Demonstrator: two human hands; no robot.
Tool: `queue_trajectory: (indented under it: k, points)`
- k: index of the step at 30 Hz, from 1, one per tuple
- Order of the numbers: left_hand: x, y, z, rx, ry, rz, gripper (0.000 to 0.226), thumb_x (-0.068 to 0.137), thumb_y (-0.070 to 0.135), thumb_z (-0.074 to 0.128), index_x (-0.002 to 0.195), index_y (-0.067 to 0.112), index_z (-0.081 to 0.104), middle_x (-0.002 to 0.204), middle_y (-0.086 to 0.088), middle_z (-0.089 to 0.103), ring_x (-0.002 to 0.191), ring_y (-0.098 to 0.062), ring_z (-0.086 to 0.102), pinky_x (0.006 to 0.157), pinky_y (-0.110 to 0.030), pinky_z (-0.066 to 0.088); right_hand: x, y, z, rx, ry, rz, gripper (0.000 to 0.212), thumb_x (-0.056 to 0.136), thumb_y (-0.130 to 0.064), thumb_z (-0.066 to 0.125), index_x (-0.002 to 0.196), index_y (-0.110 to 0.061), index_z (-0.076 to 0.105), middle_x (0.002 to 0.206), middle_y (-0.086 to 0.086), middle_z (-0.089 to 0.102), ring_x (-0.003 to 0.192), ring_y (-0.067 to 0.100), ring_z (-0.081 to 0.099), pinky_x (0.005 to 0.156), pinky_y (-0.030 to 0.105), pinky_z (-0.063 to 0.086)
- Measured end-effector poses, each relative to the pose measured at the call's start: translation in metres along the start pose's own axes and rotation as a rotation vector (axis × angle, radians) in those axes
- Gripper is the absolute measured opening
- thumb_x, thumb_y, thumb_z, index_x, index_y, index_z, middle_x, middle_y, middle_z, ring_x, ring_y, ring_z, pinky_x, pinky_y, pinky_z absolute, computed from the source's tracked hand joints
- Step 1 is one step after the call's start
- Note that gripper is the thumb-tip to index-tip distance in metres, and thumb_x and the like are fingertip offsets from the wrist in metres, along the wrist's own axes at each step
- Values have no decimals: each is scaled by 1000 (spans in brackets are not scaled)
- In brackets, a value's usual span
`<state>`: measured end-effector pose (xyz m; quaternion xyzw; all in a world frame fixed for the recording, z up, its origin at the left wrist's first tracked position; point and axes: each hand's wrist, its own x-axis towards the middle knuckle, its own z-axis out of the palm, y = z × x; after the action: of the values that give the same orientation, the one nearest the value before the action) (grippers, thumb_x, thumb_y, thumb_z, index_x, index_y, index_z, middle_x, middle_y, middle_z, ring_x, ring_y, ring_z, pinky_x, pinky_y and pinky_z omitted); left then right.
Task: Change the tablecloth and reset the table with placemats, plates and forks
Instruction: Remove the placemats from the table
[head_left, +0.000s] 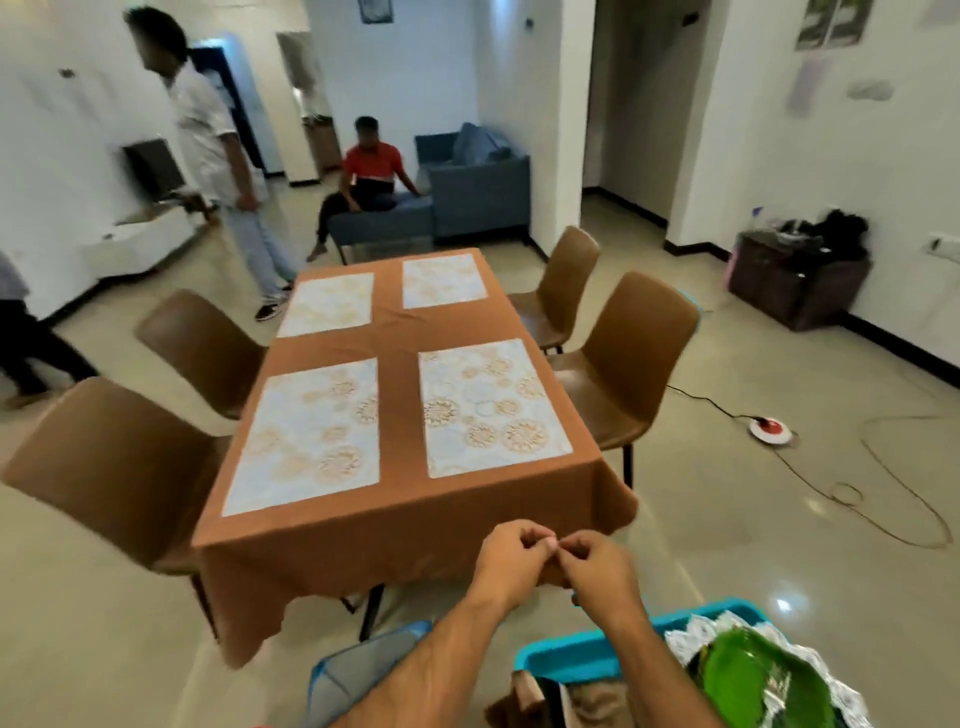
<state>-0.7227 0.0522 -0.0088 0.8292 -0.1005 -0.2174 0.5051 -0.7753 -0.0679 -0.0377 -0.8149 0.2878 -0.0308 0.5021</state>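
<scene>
Brown tablecloth (397, 332) and four placemats (306, 436) were on; plates (753, 680), forks pending; both hands' fingers (537, 543) curled together, holding nothing visible.

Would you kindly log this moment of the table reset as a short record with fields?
tablecloth: brown tablecloth spread over the table
placemats: four patterned placemats laid, two on each long side
plates: none on the table; green plates stacked in the blue tub
forks: none visible
left hand: fingers curled, fingertips meeting the right hand's
right hand: fingers curled; any grip on a small item cannot be told
chairs: four brown chairs
</scene>
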Motion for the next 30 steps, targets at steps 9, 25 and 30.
queue_trajectory:
  k: [9, 25, 30]
  points:
    - [-16, -68, -163, -99, 255, -152, 8, 92, 25, 64, 87, 25, 71, 83, 2, 73, 84, -20, 72, 73, -40, 61, -13, -112, 114, -27, -186, -100, 13, 85, -30, 73, 76, -21, 71, 65, -1, 70, 63, 15, 67, 67, 39, 60]
    - [102, -180, -381, -151, 282, -212, 5, 96, 23, 59, 101, 22, 61, 98, 6, 65, 91, -14, 65, 85, -39, 58, 64, -204, 301, -104, -140, 37, 8, 89, -29, 70, 84, -24, 65, 82, -2, 69, 75, 13, 66, 72, 36, 61]
    - [166, -202, -416, -145, 320, -239, 16, 94, 23, 61, 108, 15, 65, 103, -3, 68, 93, -20, 65, 85, -42, 58, 127, -205, 322, -194, -100, 71, 23, 87, -29, 72, 104, -14, 68, 101, 3, 71, 87, 16, 67, 81, 38, 60]
